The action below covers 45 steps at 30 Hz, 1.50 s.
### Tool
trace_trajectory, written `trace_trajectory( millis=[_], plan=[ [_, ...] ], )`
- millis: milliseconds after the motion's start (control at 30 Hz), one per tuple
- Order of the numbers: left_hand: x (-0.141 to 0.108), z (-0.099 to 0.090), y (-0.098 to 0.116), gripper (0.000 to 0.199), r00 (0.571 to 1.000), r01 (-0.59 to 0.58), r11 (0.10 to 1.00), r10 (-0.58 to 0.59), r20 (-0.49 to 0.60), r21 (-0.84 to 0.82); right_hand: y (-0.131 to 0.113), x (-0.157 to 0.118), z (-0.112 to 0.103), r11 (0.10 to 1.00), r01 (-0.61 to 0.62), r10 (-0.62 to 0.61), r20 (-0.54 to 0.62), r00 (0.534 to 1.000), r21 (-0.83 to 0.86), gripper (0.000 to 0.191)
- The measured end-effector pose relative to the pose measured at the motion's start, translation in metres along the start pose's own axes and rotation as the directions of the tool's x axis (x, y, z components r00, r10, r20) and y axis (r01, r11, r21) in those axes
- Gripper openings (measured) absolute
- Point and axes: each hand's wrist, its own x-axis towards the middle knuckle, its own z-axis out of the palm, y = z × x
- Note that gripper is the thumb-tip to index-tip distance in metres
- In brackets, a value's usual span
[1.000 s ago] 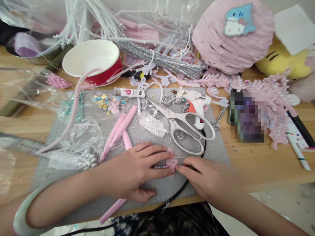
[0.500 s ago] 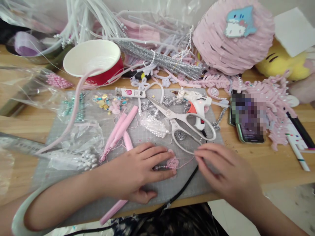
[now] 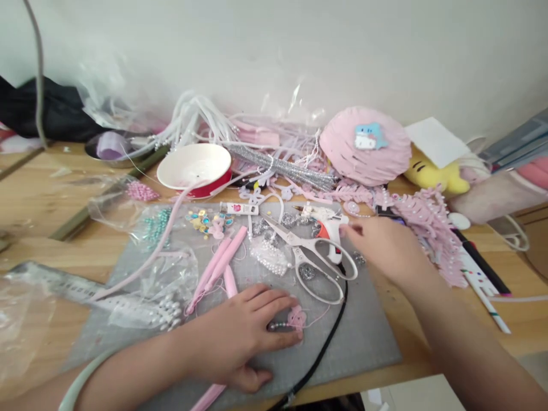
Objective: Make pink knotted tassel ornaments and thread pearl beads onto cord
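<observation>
My left hand (image 3: 246, 339) lies palm down on the grey cutting mat (image 3: 363, 337), fingers spread and the thumb apart. Its fingertips rest beside a pink flower ornament (image 3: 296, 317), touching its edge. A short string of small beads (image 3: 279, 326) and a thin pink thread (image 3: 319, 317) run from the flower. My right hand (image 3: 381, 245) reaches over the mat, fingertips pinched together at the rear end of a white and orange hot glue gun (image 3: 319, 216). The gun lies on the mat, partly under the open scissors (image 3: 295, 242).
Pink tassels (image 3: 220, 265), bagged white beads (image 3: 269, 256) and a lighter (image 3: 238, 209) lie on the mat. Behind stand a red and white bowl (image 3: 194, 162) and a pink wrapped round object (image 3: 363, 160). A black cord (image 3: 319, 359) crosses the front; a steel ruler (image 3: 55, 279) lies left.
My right hand has moved from the scissors' handle and thread up to the glue gun. My left hand stays at the flower. The view has tilted up, showing more wall.
</observation>
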Motion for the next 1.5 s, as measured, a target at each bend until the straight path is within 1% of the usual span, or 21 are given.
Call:
trace_trajectory(
  millis=[67, 233, 367, 533, 567, 600, 633, 667, 700, 733, 767, 833, 900, 967, 1033, 1133, 1167, 1233, 1300, 1367, 1500],
  plan=[
    [0.001, 0.001, -0.001, 0.059, 1.000, -0.011, 1.000, 0.011, -0.015, 0.009, -0.005, 0.011, 0.006, 0.996, 0.018, -0.027, 0.096, 0.995, 0.088, 0.045],
    [0.001, 0.002, -0.001, 0.055, 0.999, -0.016, 1.000, 0.017, -0.051, 0.020, -0.005, 0.019, 0.026, 0.972, 0.031, -0.054, 0.096, 0.994, 0.234, 0.050],
    [0.001, 0.003, -0.001, 0.054, 0.998, -0.023, 1.000, 0.024, -0.062, 0.017, 0.006, 0.015, 0.030, 0.943, -0.029, 0.015, 0.045, 0.999, 0.333, 0.047],
    [0.000, 0.002, -0.002, 0.054, 0.999, -0.012, 1.000, 0.013, -0.040, 0.014, 0.018, 0.000, 0.035, 0.862, -0.105, 0.182, -0.109, 0.977, 0.497, 0.042],
    [0.000, 0.002, -0.002, 0.054, 0.999, -0.013, 1.000, 0.013, -0.035, 0.013, 0.020, -0.004, 0.037, 0.812, -0.113, 0.227, -0.131, 0.965, 0.573, 0.040],
    [0.000, 0.002, -0.002, 0.054, 0.999, -0.012, 1.000, 0.013, -0.033, 0.012, 0.021, -0.008, 0.038, 0.724, -0.115, 0.283, -0.141, 0.949, 0.680, 0.037],
    [0.000, 0.002, -0.002, 0.054, 0.999, -0.014, 1.000, 0.014, -0.033, 0.012, 0.022, -0.012, 0.039, 0.583, -0.097, 0.338, -0.132, 0.932, 0.806, 0.032],
    [-0.001, 0.002, -0.002, 0.054, 0.999, -0.014, 1.000, 0.015, -0.035, 0.014, 0.023, -0.017, 0.039, 0.400, -0.059, 0.384, -0.109, 0.917, 0.915, 0.027],
    [-0.001, 0.002, -0.002, 0.054, 0.999, -0.016, 1.000, 0.016, -0.037, 0.016, 0.024, -0.022, 0.039, 0.207, -0.010, 0.418, -0.079, 0.905, 0.978, 0.021],
    [-0.001, 0.002, -0.002, 0.054, 0.999, -0.016, 1.000, 0.016, -0.035, 0.017, 0.024, -0.027, 0.039, 0.048, 0.041, 0.426, -0.057, 0.903, 0.998, 0.016],
    [-0.001, 0.002, -0.002, 0.054, 0.999, -0.017, 1.000, 0.017, -0.033, 0.018, 0.025, -0.032, 0.039, -0.040, 0.082, 0.408, -0.059, 0.911, 0.996, 0.013],
    [-0.001, 0.002, -0.003, 0.054, 0.999, -0.017, 1.000, 0.018, -0.035, 0.015, 0.028, -0.044, 0.038, -0.088, 0.138, 0.334, -0.102, 0.937, 0.987, 0.014],
    [-0.002, 0.002, -0.003, 0.054, 0.999, -0.018, 1.000, 0.018, -0.038, 0.007, 0.029, -0.056, 0.039, -0.076, 0.158, 0.289, -0.130, 0.948, 0.984, 0.020],
    [-0.002, 0.002, -0.003, 0.052, 0.999, -0.020, 1.000, 0.020, -0.035, -0.001, 0.029, -0.067, 0.042, -0.006, 0.132, 0.321, -0.124, 0.939, 0.991, 0.023],
    [-0.002, 0.001, -0.003, 0.052, 0.999, -0.020, 1.000, 0.020, -0.025, -0.008, 0.027, -0.080, 0.046, 0.182, 0.070, 0.378, -0.135, 0.916, 0.981, 0.023],
    [-0.001, 0.000, -0.003, 0.051, 0.999, -0.016, 1.000, 0.015, -0.031, -0.019, 0.021, -0.100, 0.052, 0.571, -0.015, 0.353, -0.229, 0.907, 0.821, 0.027],
    [-0.001, 0.001, -0.003, 0.052, 0.999, -0.013, 1.000, 0.012, -0.034, -0.020, 0.019, -0.107, 0.054, 0.669, -0.027, 0.319, -0.254, 0.913, 0.742, 0.025],
    [-0.001, 0.001, -0.003, 0.052, 0.999, -0.008, 1.000, 0.008, -0.036, -0.019, 0.016, -0.120, 0.058, 0.806, -0.031, 0.254, -0.299, 0.920, 0.591, 0.022],
    [-0.001, 0.002, -0.003, 0.054, 1.000, -0.002, 1.000, 0.002, -0.027, -0.018, 0.014, -0.131, 0.062, 0.894, 0.003, 0.169, -0.344, 0.924, 0.448, 0.026],
    [-0.002, 0.002, -0.003, 0.055, 1.000, 0.006, 1.000, -0.006, -0.017, -0.018, 0.014, -0.139, 0.065, 0.945, 0.078, 0.054, -0.386, 0.921, 0.319, 0.026],
    [-0.002, 0.002, -0.003, 0.054, 1.000, 0.019, 1.000, -0.019, 0.006, -0.020, 0.017, -0.146, 0.069, 0.972, 0.188, -0.109, -0.439, 0.892, 0.140, 0.019]
  ],
)
